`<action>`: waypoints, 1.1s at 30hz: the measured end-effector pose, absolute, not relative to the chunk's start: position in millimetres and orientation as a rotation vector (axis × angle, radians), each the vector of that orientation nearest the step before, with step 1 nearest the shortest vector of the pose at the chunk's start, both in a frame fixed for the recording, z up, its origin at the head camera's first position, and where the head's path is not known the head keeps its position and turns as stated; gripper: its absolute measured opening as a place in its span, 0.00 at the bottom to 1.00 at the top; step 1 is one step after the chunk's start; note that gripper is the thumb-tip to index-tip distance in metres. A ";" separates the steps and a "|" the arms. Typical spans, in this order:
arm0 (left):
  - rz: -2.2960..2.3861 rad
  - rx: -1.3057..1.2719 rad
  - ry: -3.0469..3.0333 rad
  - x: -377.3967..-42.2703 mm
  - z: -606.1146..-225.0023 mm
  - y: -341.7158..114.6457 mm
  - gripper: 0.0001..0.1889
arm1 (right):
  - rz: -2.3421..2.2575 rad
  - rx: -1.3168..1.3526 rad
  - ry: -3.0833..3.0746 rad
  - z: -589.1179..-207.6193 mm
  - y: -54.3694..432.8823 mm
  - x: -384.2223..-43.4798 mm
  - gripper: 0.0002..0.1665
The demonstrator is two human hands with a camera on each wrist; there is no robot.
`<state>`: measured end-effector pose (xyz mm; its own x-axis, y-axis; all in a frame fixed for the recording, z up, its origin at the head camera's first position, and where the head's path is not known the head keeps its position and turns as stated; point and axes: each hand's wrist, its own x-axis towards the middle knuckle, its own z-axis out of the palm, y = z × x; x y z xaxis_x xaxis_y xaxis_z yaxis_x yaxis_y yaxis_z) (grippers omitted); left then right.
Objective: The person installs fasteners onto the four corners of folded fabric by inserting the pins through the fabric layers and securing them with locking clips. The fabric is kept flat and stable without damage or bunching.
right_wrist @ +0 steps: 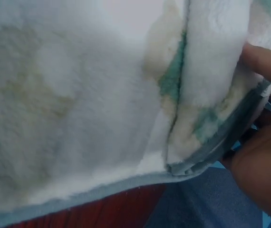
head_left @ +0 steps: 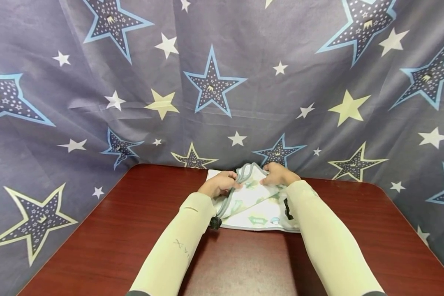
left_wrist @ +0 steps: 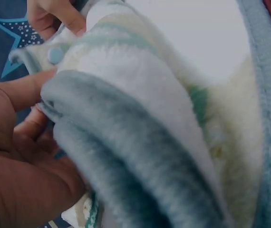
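Observation:
A soft white fleece cloth (head_left: 257, 209) with grey-blue bound edges and pale green and beige prints lies on the table, its back part bunched and lifted. My left hand (head_left: 222, 184) pinches the bound edge on the cloth's left side; two layers of thick binding (left_wrist: 121, 128) show close up in the left wrist view. At the back right, my right hand (head_left: 277, 174) grips another edge between thumb and fingers, beside a fold (right_wrist: 211, 52) in the right wrist view. A light blue round snap (left_wrist: 55, 55) sits near a corner. Some fingertips are hidden by the fabric.
The dark red wooden table (head_left: 151, 205) has rounded back corners. Behind it hangs a grey-blue curtain (head_left: 251, 102) printed with stars, touching the table's back edge. A black strap piece (head_left: 215, 223) is at the left wrist.

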<state>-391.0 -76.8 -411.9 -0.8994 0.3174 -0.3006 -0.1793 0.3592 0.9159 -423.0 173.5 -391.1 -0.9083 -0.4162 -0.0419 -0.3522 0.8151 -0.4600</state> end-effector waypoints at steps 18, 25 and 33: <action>1.787 0.491 2.060 -382.8 -406.8 -64.5 0.16 | -0.995 -0.647 2.674 -381.4 200.3 -416.2 0.10; 1.781 0.542 2.083 -378.1 -396.7 -61.8 0.14 | -1.085 -0.758 2.709 -374.2 215.9 -408.6 0.19; 1.674 0.621 2.335 -364.0 -391.7 -56.8 0.12 | -1.052 -0.871 2.863 -376.0 233.7 -390.4 0.23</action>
<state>-364.0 -56.8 -391.7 -0.8914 0.4464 0.0787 0.2179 0.2698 0.9380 -390.4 233.7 -376.0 -0.8487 -0.4853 0.2100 -0.5058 0.6291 -0.5902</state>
